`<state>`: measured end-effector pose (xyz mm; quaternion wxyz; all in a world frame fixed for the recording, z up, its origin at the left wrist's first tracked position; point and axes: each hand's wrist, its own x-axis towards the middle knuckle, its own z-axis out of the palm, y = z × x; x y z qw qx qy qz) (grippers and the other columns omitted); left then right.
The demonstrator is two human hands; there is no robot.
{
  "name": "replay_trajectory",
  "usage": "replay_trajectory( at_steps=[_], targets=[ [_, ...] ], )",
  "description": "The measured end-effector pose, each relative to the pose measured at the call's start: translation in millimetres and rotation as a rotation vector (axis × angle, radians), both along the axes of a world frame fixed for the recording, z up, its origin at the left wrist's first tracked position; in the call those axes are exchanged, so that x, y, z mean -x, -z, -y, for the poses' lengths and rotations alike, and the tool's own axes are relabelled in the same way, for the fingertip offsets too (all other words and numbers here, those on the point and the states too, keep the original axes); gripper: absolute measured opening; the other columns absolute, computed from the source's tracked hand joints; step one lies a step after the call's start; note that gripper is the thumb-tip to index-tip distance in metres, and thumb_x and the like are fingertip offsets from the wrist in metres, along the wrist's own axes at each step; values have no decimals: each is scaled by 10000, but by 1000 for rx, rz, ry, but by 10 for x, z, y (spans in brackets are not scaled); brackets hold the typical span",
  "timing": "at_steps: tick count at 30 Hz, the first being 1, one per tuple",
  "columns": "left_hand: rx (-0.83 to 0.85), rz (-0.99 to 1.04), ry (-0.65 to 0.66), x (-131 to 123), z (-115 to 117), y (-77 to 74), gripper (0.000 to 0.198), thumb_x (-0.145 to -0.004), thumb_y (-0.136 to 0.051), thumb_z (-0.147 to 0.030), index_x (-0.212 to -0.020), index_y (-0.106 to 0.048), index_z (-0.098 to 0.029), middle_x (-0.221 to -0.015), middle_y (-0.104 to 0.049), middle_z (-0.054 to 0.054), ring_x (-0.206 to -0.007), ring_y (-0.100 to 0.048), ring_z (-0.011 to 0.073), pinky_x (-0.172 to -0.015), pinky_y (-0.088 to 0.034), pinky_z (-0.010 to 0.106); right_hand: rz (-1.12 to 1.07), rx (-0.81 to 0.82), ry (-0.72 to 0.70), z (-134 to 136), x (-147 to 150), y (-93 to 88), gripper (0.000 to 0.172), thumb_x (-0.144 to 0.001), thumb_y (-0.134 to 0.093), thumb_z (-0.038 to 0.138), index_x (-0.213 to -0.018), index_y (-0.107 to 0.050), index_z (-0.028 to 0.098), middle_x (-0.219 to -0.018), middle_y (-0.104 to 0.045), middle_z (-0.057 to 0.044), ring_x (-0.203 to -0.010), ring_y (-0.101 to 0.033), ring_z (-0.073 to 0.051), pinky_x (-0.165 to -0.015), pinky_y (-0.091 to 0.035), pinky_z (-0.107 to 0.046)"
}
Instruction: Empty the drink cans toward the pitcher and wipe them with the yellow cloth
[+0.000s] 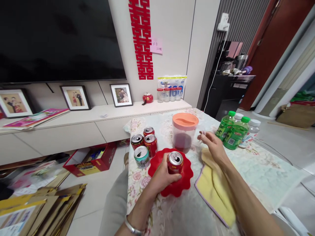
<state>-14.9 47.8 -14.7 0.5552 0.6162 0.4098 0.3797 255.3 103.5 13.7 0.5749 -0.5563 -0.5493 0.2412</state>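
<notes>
My left hand is wrapped around a red drink can with its top opened. Beneath it lies a red scallop-edged plate; whether the can touches the plate is hidden. Just beyond stands a clear pitcher with an orange lid, part filled with dark liquid. On the pitcher's right side, the fingers of my right hand are closed around its see-through handle. To the left of the plate are a teal-and-silver can and several red or dark cans, all opened.
Green-capped bottles and white-capped ones stand at the table's right. A yellow cloth lies under my right forearm. Behind, a white cabinet carries framed photos, a red pot and jars. Flattened cardboard covers the floor at left.
</notes>
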Motion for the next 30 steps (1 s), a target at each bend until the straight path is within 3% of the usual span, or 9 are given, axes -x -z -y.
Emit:
replay_trajectory(
  at_steps=[3, 8, 11, 14, 16, 19, 24, 27, 30],
  targets=[
    [0, 6, -5, 4, -2, 25, 718, -654, -813, -202, -1306, -517, -255, -1259, -738, 50, -1217, -715, 315, -1101, -534, 487, 200, 97, 129, 273, -230, 13, 517, -784, -708, 662, -1039, -742, 214, -1132, -782, -142, -1029, -713, -331, -948, -538, -508],
    [42, 6, -9, 11, -8, 48, 738, -659, -849, -198, -1315, -513, -254, -1285, -754, 45, -1248, -719, 313, -1099, -542, 470, 523, 275, 235, 660, -401, 265, 491, -750, -660, 626, -980, -781, 209, -1137, -767, -205, -1146, -632, -481, -926, -461, -637],
    [57, 9, -14, 5, -6, 26, 728, -651, -852, -203, -1295, -515, -254, -1277, -751, 41, -1250, -718, 314, -1098, -542, 470, 655, 329, 188, 749, -377, 391, 392, -756, -684, 560, -958, -793, 243, -1128, -768, -169, -1091, -628, -451, -818, -443, -537],
    [79, -8, -26, -18, 21, -35, 737, -638, -849, -200, -1288, -508, -249, -1248, -752, 39, -1215, -730, 313, -1070, -557, 471, 736, 314, 166, 747, -355, 402, 241, -831, -608, 442, -742, -719, 248, -945, -741, -149, -946, -617, -373, -730, -370, -428],
    [74, -32, -52, -44, 60, -86, 711, -643, -841, -202, -1267, -504, -250, -1214, -756, 35, -1183, -739, 309, -1050, -566, 469, 759, 272, 167, 736, -349, 354, 276, -851, -582, 407, -630, -637, 250, -819, -697, -137, -878, -596, -349, -710, -339, -411],
    [37, -90, -133, -95, 138, -138, 648, -665, -828, -200, -1220, -499, -260, -1190, -755, 27, -1171, -742, 300, -1049, -569, 464, 742, 142, 124, 755, -309, 240, 287, -862, -593, 420, -627, -610, 257, -789, -676, -102, -861, -605, -318, -720, -382, -411],
    [-49, -193, -248, -173, 243, -98, 635, -689, -828, -178, -1231, -509, -259, -1255, -738, 49, -1225, -721, 315, -1095, -544, 490, 650, -95, 52, 885, -77, 36, 223, -999, -593, 426, -946, -735, 263, -914, -746, -38, -814, -691, -224, -758, -515, -371],
    [-64, -196, -263, -196, 272, -51, 654, -683, -813, -146, -1250, -504, -254, -1279, -732, 62, -1248, -705, 323, -1112, -526, 506, 655, -289, 37, 963, 145, -62, 106, -1020, -622, 285, -1078, -708, 261, -922, -740, -7, -799, -707, -187, -739, -530, -327],
    [-75, -183, -254, -210, 282, -23, 657, -682, -794, -136, -1257, -498, -251, -1294, -725, 71, -1260, -697, 331, -1120, -515, 528, 713, -475, 37, 996, 360, -106, 173, -1011, -599, 125, -1108, -675, 246, -903, -695, -6, -783, -697, -165, -711, -533, -291]
  ],
)
